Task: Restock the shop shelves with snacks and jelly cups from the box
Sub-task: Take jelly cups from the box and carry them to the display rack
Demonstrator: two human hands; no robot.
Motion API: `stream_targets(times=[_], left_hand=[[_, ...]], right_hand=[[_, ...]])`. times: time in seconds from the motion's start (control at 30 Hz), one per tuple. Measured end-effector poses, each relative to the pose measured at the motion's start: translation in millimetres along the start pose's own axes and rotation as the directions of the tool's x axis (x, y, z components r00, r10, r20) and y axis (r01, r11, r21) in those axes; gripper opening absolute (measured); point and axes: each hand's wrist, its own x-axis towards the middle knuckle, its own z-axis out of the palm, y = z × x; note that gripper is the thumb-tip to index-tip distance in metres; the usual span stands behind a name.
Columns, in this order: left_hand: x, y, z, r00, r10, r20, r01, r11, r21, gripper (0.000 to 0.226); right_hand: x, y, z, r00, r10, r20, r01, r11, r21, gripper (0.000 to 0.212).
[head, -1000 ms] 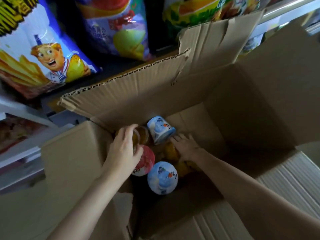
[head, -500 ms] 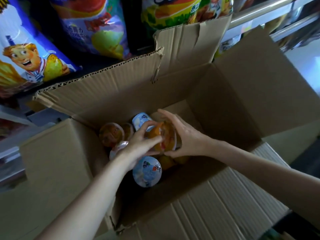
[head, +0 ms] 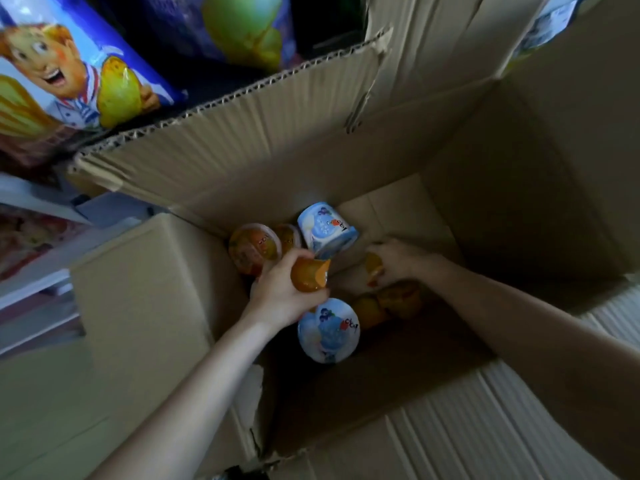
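The left hand [head: 282, 292] grips an orange jelly cup [head: 309, 274] low inside the cardboard box [head: 519, 202]; the right hand [head: 394, 261] curls around a second orange cup [head: 374, 268] near the far wall; both cups look smooth, so a loose one-handed grip could let one drop onto the blue-lidded cup [head: 328, 330] below and dent its seal; half a second ago both hands met on a single cup, whereas now they are apart, each with its own.
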Motion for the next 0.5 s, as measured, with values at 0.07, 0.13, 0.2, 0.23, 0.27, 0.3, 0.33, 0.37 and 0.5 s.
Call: stream_targets(times=[0.07, 0.13, 0.2, 0.23, 0.27, 0.3, 0.33, 0.37, 0.5], left_hand=[[-9, 4, -3, 0.999, 0.031, -0.039, -0.031, 1.0, -0.004, 0.053], [-25, 15, -11, 0.994, 0.075, -0.085, -0.081, 0.994, -0.068, 0.052], [-46, 30, -24, 0.988, 0.117, -0.099, -0.134, 0.972, -0.191, 0.049], [-58, 38, -32, 0.985, 0.136, -0.108, -0.159, 0.955, -0.251, 0.047], [-68, 43, -41, 0.98, 0.155, -0.123, -0.185, 0.937, -0.296, 0.043], [-79, 49, -51, 0.976, 0.17, -0.139, -0.208, 0.918, -0.337, 0.037], [-90, 54, -63, 0.972, 0.183, -0.151, -0.228, 0.895, -0.383, 0.029], [-101, 57, -76, 0.97, 0.186, -0.157, -0.236, 0.876, -0.42, 0.025], [-152, 53, -138, 0.958, 0.24, -0.155, -0.286, 0.784, -0.551, 0.028]], right_hand=[[-21, -14, -18, 0.998, -0.025, -0.06, 0.027, 0.999, 0.031, 0.075], [-53, -28, -45, 0.986, -0.072, -0.151, 0.092, 0.987, 0.13, 0.07], [-95, -42, -72, 0.963, -0.102, -0.248, 0.166, 0.953, 0.253, 0.065], [-116, -50, -84, 0.95, -0.122, -0.287, 0.218, 0.918, 0.331, 0.063], [-137, -59, -94, 0.937, -0.138, -0.321, 0.271, 0.867, 0.419, 0.061], [-158, -70, -103, 0.925, -0.141, -0.353, 0.314, 0.809, 0.497, 0.059], [-177, -83, -112, 0.916, -0.139, -0.378, 0.344, 0.756, 0.557, 0.055], [-194, -97, -119, 0.908, -0.135, -0.397, 0.366, 0.719, 0.591, 0.05], [-245, -169, -142, 0.84, -0.134, -0.526, 0.46, 0.688, 0.56, 0.042]])
